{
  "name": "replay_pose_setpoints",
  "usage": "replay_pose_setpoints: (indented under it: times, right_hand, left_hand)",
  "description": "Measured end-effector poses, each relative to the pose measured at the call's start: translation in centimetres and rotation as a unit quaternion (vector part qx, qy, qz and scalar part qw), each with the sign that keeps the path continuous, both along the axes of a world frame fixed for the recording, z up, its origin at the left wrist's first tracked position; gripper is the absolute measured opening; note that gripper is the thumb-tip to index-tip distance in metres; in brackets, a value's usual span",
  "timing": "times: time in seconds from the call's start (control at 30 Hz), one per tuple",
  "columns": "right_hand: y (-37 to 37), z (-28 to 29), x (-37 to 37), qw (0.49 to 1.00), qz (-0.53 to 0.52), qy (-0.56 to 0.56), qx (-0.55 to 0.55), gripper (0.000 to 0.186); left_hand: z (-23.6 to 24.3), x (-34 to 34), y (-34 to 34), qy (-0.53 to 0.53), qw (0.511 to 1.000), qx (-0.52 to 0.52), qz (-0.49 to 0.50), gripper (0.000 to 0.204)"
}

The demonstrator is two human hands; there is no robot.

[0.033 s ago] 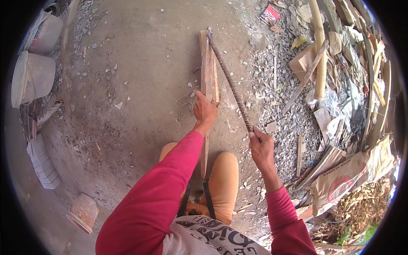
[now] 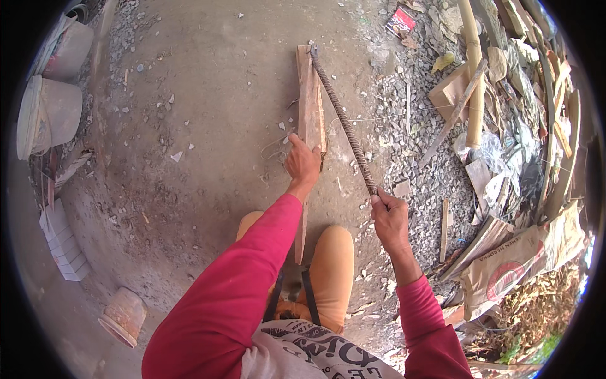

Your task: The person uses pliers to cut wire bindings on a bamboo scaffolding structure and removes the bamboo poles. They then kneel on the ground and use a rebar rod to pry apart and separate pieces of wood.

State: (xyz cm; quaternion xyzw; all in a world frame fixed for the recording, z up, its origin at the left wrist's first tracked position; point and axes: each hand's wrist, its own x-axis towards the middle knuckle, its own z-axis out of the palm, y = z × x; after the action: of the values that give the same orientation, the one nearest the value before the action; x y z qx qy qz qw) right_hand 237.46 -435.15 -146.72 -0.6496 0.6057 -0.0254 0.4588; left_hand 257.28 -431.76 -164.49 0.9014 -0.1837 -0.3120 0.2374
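Observation:
A narrow piece of wood [image 2: 310, 95] lies lengthwise ahead of me, its near end tapering back between my knees. My left hand [image 2: 303, 165] is closed around its middle, with the index finger pointing along the left edge. In my right hand [image 2: 390, 221] is the near end of a ribbed steel bar [image 2: 344, 120], fingers wrapped around it. From there the bar slants away to the left, and its far tip rests at the right edge of the wood's far end. What exactly the tip touches is too small to tell.
Gravel [image 2: 404, 145] borders the dirt floor on the right, with a bamboo pole [image 2: 473, 76], a wooden block [image 2: 449, 91], scrap timber and a paper sack [image 2: 505, 268]. Along the left stand a pale bucket [image 2: 60, 114] and a smaller tub [image 2: 125, 314]. Thin string crosses the gravel.
The bar's far tip has shifted very slightly toward me and to the right. Both hands keep their grips.

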Motion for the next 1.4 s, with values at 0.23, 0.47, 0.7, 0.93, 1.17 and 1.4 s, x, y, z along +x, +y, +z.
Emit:
replay_pose_setpoints:
  times: [0.23,0.47,0.7,0.93,1.17,1.4]
  right_hand:
    - [-2.9,4.7,0.7,0.999,0.023,0.006,0.042,0.032]
    - [-5.3,8.9,3.0,0.992,-0.002,-0.007,0.127,0.026]
    - [-5.3,8.8,2.4,0.993,0.011,-0.012,0.115,0.029]
    - [-5.4,8.9,1.8,0.994,0.023,0.002,0.106,0.031]
    - [-6.4,10.6,2.8,0.989,-0.008,0.006,0.147,0.029]
    - [-10.1,14.9,5.1,0.982,0.051,0.063,0.169,0.036]
  left_hand:
    - [1.0,-0.2,0.6,0.013,0.999,-0.041,0.026,0.052]
    - [-0.5,1.1,1.9,0.203,0.963,-0.162,0.079,0.058]
    - [-1.6,4.6,4.0,0.466,0.822,-0.290,0.155,0.050]
    - [1.3,1.4,2.2,0.368,0.840,-0.366,0.156,0.045]
    - [-0.8,1.7,0.1,0.523,0.785,-0.293,0.157,0.034]
    - [-3.7,-0.5,-1.7,0.357,0.898,-0.209,0.147,0.046]
